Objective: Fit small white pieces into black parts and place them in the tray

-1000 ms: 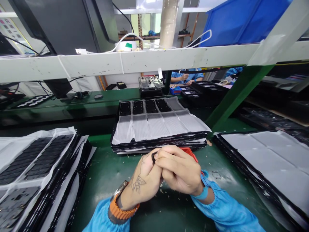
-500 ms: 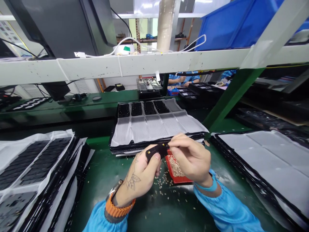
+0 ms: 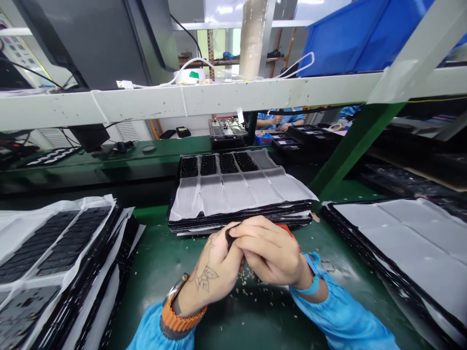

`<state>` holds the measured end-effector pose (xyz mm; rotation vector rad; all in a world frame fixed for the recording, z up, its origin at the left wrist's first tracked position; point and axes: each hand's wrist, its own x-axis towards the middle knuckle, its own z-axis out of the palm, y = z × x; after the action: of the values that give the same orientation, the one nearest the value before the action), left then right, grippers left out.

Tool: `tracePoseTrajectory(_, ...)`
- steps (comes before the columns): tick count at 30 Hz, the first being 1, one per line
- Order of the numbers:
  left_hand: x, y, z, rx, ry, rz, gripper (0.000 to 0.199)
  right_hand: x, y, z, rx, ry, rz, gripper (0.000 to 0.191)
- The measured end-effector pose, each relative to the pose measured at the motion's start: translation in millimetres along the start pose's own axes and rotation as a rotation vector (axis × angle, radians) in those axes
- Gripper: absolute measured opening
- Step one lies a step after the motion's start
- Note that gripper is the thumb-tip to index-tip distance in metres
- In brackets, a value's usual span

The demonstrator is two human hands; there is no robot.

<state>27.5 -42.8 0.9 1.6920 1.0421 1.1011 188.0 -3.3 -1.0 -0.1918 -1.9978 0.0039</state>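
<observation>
Between my fingers is a small black part [image 3: 230, 236], mostly covered by both hands. My left hand [image 3: 218, 262] is closed round it. The fingers of my right hand [image 3: 269, 249] press together against the same part, touching my left hand. Just behind my right hand, the rim of a red tray [image 3: 288, 229] shows; the rest of it is hidden. Tiny pale pieces [image 3: 249, 283] lie scattered on the green table [image 3: 160, 272] below my hands.
A stack of trays with white liners and black parts [image 3: 226, 194] stands ahead. More tray stacks lie at left [image 3: 73, 248] and right [image 3: 397, 238]. A white shelf beam [image 3: 219, 97] crosses above; a green post [image 3: 353, 150] slants at right. A co-worker's hands [image 3: 284, 124] show beyond.
My right hand has moved left over the black part and now hides most of it. The red tray is now largely covered by my right hand. The camera view has shifted slightly.
</observation>
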Motion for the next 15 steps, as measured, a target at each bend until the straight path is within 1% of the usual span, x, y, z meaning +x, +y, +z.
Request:
tracePoseTrajectory(4, -1.6, 1.5, -0.1, -0.006, -0.002, -0.009, 0.016, 0.9, -2.8, -1.7, -0.022, -0.017, -0.011, 0.022)
tracePoseTrajectory(8, -0.5, 2.6, -1.1, 0.011, -0.006, -0.015, 0.019, 3.4, -2.5, -0.3, -0.037, -0.038, -0.016, 0.023)
tracePoseTrajectory(11, 0.5, 3.2, -0.8, 0.044, -0.005, 0.037, 0.017, 5.2, -3.0, 1.7, -0.027, -0.036, -0.019, 0.024)
tracePoseTrajectory(13, 0.6, 2.5, 0.4, 0.056, -0.004, 0.081, 0.016, 4.6, -3.5, 1.5, 0.002, -0.007, 0.013, 0.023)
tracePoseTrajectory(15, 0.7, 0.4, 1.7, 0.048, -0.019, 0.069, 0.014, 2.0, -2.3, -1.7, 0.045, 0.071, 0.094, 0.022)
